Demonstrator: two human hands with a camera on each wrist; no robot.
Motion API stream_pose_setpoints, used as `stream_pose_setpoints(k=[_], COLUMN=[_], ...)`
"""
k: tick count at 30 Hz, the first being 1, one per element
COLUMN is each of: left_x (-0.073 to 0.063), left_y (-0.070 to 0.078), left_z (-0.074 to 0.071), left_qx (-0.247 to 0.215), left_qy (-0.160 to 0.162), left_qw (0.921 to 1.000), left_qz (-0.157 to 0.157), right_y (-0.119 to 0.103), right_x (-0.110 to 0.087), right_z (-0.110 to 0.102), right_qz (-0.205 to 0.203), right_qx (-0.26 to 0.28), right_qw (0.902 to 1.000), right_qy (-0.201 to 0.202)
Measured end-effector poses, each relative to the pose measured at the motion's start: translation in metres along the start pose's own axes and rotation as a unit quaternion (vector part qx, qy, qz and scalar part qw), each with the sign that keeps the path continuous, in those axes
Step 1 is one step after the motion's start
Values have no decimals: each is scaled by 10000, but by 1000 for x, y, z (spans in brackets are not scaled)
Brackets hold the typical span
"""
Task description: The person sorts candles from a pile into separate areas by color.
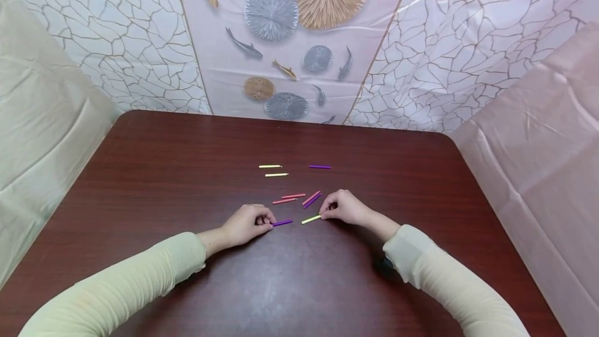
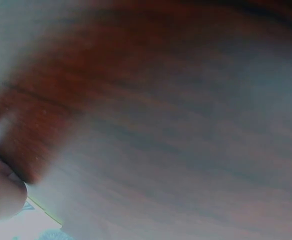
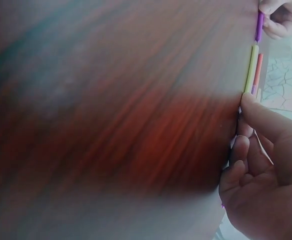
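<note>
My left hand (image 1: pixel 247 223) pinches one end of a purple crayon (image 1: pixel 283 222) between thumb and fingers, low over the table. Opposite it, my right hand (image 1: pixel 345 207) holds the outer end of a yellow-green crayon (image 1: pixel 311 219) between thumb and forefinger. The free ends of both crayons point toward each other with a small gap between them in the head view. From the right wrist, the purple crayon (image 3: pixel 259 27) and the yellow-green crayon (image 3: pixel 251 69) appear nearly in line. Only part of my left hand (image 2: pixel 3 192) shows at the edge of the left wrist view.
Just beyond the hands, two red crayons (image 1: pixel 286 201) lie close together, beside another red crayon (image 1: pixel 311 197) against a purple crayon (image 1: pixel 312 201). Farther back are two yellow crayons (image 1: pixel 276 175) and a purple crayon (image 1: pixel 320 167). Curtains surround the dark brown table (image 1: pixel 187 170).
</note>
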State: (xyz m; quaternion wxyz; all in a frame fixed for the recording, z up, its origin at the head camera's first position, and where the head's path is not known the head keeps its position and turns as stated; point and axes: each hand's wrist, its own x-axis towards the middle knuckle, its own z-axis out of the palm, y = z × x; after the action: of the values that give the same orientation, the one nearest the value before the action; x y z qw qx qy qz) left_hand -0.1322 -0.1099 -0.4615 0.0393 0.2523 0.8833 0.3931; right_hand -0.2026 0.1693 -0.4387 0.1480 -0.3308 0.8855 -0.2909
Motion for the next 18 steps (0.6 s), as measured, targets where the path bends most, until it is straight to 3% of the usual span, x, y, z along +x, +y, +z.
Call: stream_pose_setpoints(k=[10,18], left_x=[1,8], left_y=[-3,-3], left_z=[2,-3], left_qx=[-33,-88], left_qy=[32,159], left_qw=[10000,9995], left_qz=[73,256], right_y=[8,10], right_x=[-21,-25], right_z=[-4,-6], right_qz=[109,74], right_qx=[69,82], right_qw=[9998,9998], right_qy=[123,186])
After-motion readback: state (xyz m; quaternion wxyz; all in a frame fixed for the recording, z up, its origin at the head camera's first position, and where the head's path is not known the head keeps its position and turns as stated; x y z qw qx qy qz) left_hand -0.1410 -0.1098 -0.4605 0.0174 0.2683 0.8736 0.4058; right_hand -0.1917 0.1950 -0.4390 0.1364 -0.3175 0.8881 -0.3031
